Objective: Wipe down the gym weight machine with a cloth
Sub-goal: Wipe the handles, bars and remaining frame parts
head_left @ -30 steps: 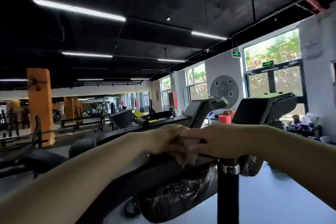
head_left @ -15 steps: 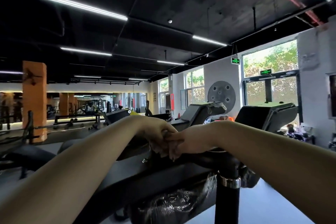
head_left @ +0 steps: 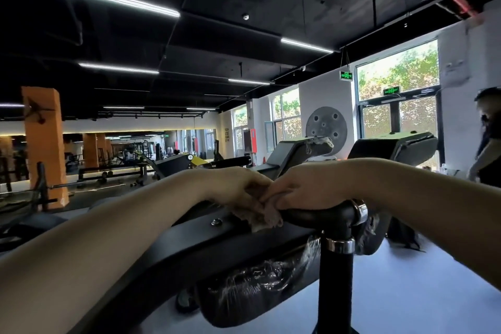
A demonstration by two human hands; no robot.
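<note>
Way off on the left there's an orange pillar (head_left: 44, 144), gym floor stretching behind it. Coming across, the left hand (head_left: 238, 187) has its fingers curled down around a pale cloth (head_left: 267, 215), bunching it against the black handle bar (head_left: 317, 214) of the weight machine (head_left: 217, 247). The right hand (head_left: 306, 188) meets it there, fingers wrapped over the same cloth and bar. Far right, another person (head_left: 488, 144) stands by the window.

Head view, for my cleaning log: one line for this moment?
left hand grips cloth | right hand on cloth | cloth against handle bar | wiping underway
</note>
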